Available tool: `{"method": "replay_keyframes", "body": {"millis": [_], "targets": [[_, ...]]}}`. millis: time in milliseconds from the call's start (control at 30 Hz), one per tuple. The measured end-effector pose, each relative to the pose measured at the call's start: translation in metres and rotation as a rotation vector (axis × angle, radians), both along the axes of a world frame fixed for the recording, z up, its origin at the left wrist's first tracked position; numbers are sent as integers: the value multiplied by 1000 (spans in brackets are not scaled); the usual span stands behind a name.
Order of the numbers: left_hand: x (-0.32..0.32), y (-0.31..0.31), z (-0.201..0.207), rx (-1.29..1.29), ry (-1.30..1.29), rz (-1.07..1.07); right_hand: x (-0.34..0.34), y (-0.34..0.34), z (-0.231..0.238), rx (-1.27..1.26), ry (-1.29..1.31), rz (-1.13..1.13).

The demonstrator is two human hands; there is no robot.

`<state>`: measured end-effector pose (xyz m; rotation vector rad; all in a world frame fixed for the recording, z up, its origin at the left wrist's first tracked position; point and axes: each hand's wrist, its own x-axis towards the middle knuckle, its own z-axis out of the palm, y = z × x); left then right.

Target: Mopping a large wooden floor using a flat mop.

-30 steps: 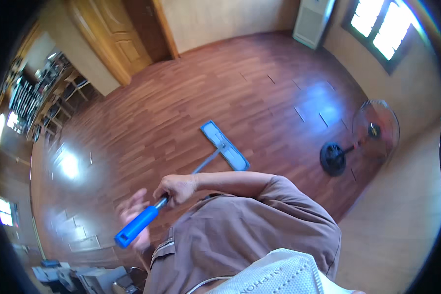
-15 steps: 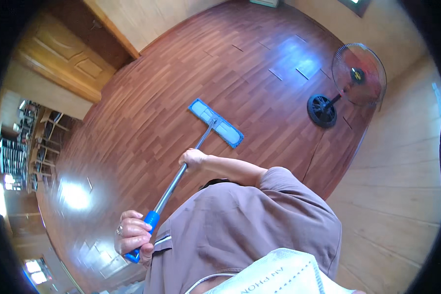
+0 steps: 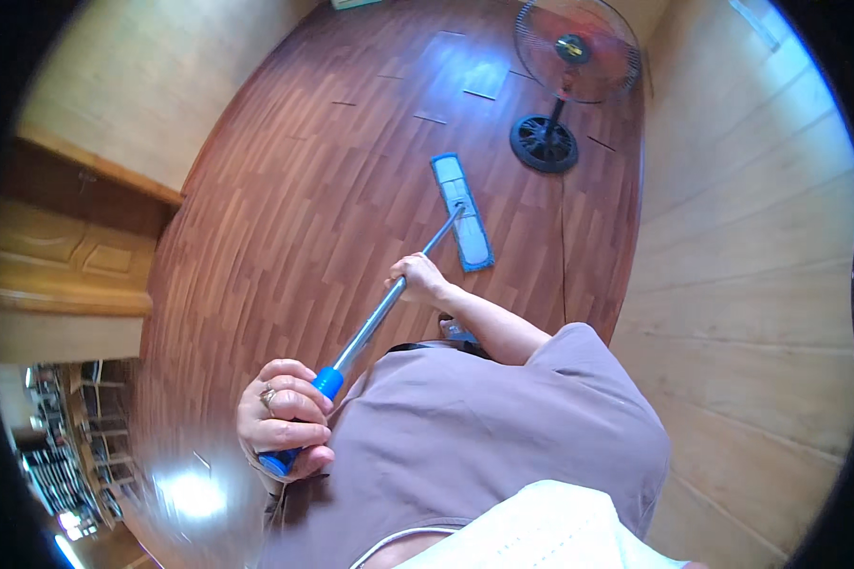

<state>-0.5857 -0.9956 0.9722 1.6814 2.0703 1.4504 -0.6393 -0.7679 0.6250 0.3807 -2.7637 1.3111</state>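
Note:
A flat floor mop runs diagonally across the view. Its long blue-edged pad (image 3: 452, 180) lies on the wooden floor, joined to a metal pole (image 3: 378, 321). At the near end of the pole, my left hand (image 3: 287, 417), with a ring on one finger, is wrapped round the blue handle grip (image 3: 328, 382). Farther along, my right hand (image 3: 417, 277) is closed round the metal pole, with the forearm reaching across from the right. The palm side of both hands is hidden.
A standing fan (image 3: 579, 52) rests on a round black base (image 3: 544, 144) beyond the pad. A pale wall (image 3: 750, 284) runs along the right. A brown door (image 3: 76, 248) is at the left, and wooden shelving (image 3: 95, 427) with several items sits lower left.
The view has turned, and the fan and door appear shifted. The mop pad has swung to a steeper angle and sits nearer the fan. Both hands keep their hold.

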Motion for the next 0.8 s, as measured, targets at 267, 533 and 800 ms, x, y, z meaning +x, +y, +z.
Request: {"method": "replay_keyframes", "body": {"millis": [267,533,800], "targets": [[-25,65,-17,15,-44,-325,57,85,3,-25,100,-355],[-34,128,-82,-135,-228,-524,103,187,-61,125,150,-605],[-24,126,-110,-135,-344,-533,139,220,-125,224,149,-656]]}}
